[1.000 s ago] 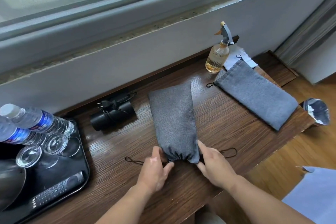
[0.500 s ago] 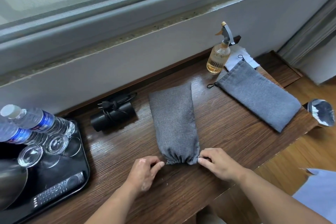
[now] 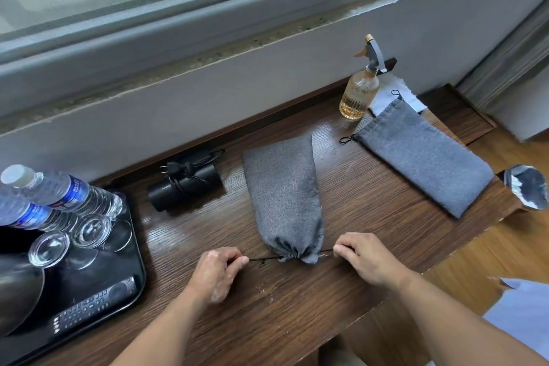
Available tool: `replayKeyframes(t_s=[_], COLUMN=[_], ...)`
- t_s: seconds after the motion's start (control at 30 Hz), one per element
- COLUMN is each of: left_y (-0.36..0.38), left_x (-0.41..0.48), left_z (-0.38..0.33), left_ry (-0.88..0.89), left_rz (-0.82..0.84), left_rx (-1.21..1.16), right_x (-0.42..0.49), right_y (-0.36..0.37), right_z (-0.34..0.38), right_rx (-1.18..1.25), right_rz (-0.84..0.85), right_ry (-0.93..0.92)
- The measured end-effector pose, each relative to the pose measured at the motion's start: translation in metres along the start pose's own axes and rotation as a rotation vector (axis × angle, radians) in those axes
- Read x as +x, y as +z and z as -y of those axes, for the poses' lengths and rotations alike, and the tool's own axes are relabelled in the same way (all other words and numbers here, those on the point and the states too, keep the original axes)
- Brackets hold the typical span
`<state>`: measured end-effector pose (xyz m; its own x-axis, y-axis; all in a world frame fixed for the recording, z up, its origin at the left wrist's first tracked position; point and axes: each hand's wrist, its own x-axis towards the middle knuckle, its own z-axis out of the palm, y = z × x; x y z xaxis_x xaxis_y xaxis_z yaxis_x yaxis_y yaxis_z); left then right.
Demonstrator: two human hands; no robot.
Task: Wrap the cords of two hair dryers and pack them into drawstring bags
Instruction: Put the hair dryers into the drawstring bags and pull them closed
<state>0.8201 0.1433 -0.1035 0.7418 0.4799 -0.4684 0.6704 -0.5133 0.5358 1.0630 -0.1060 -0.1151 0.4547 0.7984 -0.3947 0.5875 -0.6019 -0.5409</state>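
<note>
A filled grey drawstring bag (image 3: 285, 199) lies in the middle of the wooden table (image 3: 371, 211), its mouth gathered tight toward me. My left hand (image 3: 217, 272) pinches the black drawstring (image 3: 263, 260) on the left of the mouth. My right hand (image 3: 364, 257) pinches the string on the right. The string runs taut between them. A black hair dryer (image 3: 185, 187) with its cord wrapped around it lies behind, near the wall. A second grey drawstring bag (image 3: 421, 154) lies flat at the right.
A black tray (image 3: 98, 282) at the left carries two water bottles (image 3: 59, 196), upturned glasses (image 3: 89, 232) and a remote (image 3: 92, 303). An amber spray bottle (image 3: 359, 92) and a white cloth (image 3: 392, 96) stand at the back right. A shiny object (image 3: 525, 187) sits off the table's right edge.
My hands have moved apart from the bag's mouth, drawing the black string out sideways. The mouth has cinched tighter.
</note>
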Motion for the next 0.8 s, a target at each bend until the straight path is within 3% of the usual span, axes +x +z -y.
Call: replayKeyframes(t_s=[0.23,0.33,0.43,0.6,0.8], left_y=[0.010,0.011,0.012,0.026,0.028], left_x=[0.003,0.007,0.014,0.032,0.061], left_z=[-0.007,-0.018,-0.047,-0.070,-0.110], left_ry=[-0.066,-0.139,-0.238,-0.210,-0.224], left_rz=[0.012,-0.028,0.060,-0.002,-0.046], left_rx=[-0.027,-0.432,-0.885,-0.840,-0.974], right_x=[-0.003,-0.002,0.003,0.023,0.046], right_y=[-0.006,-0.010,-0.009,-0.011,-0.039], right_z=[0.006,0.020,0.037,0.045,0.019], right_rx=[0.021,0.142,0.385,0.393,0.399], right_rz=[0.077,0.082,0.074,0.019,0.026], right_ry=[0.032,0.099,0.101,0.090,0.076])
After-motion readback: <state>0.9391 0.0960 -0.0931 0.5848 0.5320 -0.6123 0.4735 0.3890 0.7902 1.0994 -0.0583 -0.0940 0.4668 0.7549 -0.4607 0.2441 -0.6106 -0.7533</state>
